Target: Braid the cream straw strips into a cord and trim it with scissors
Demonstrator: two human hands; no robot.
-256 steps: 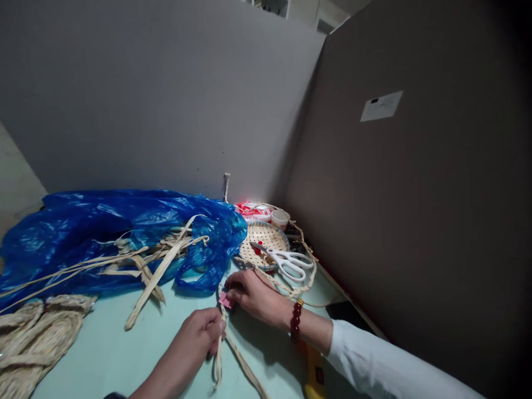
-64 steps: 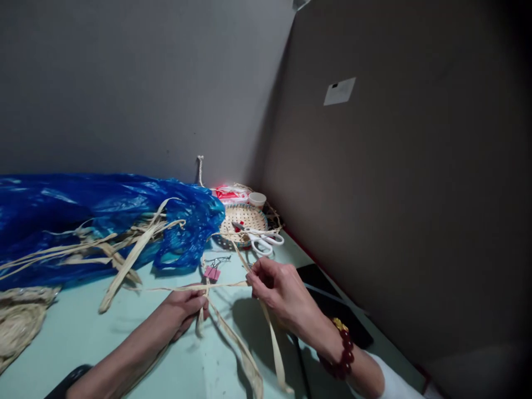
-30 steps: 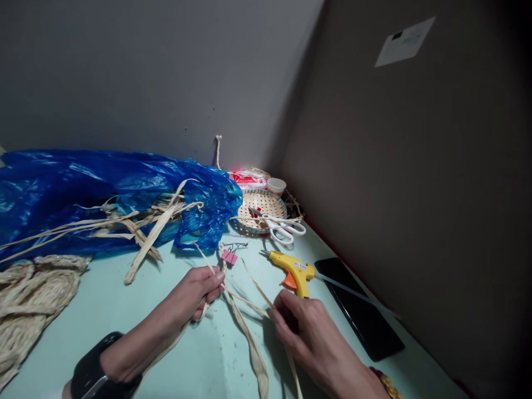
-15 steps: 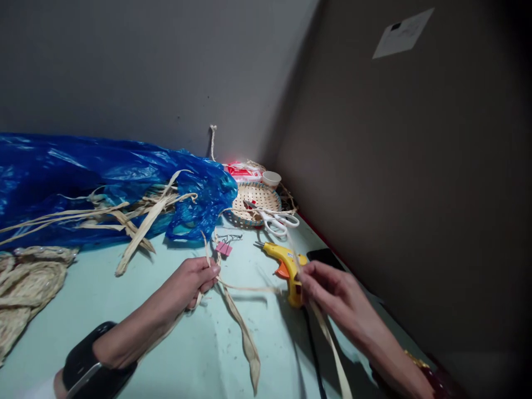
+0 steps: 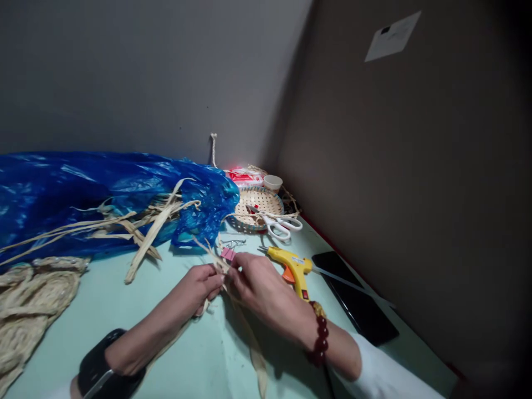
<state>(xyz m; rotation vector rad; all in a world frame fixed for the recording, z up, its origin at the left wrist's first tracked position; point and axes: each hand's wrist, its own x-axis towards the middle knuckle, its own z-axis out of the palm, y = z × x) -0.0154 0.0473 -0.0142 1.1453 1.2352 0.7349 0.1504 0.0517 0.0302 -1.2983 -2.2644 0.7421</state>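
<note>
Both my hands meet over the pale green table, closed on thin strands of dried plant fibre (image 5: 258, 360). My left hand (image 5: 197, 291) pinches the strands where they come together. Right beside it, my right hand (image 5: 266, 291) is closed on the strands too, and its fingertips are partly hidden. One long strip hangs down below my hands, while loose ends stick up to the left above them. Just beyond my fingers is a pink binder clip (image 5: 228, 254) with wire handles, close to the strands.
A yellow glue gun (image 5: 293, 266) and a black phone-like slab (image 5: 359, 305) lie at right. Behind are white-handled scissors (image 5: 282, 226), a shallow woven basket (image 5: 260, 199) and a small white cup (image 5: 273, 182). Left are a blue plastic bag (image 5: 103, 180) with loose fibre strips and woven fibre pieces (image 5: 37, 316).
My right hand has moved left from beside the glue gun to meet my left hand at the strands. My left hand keeps its pinch.
</note>
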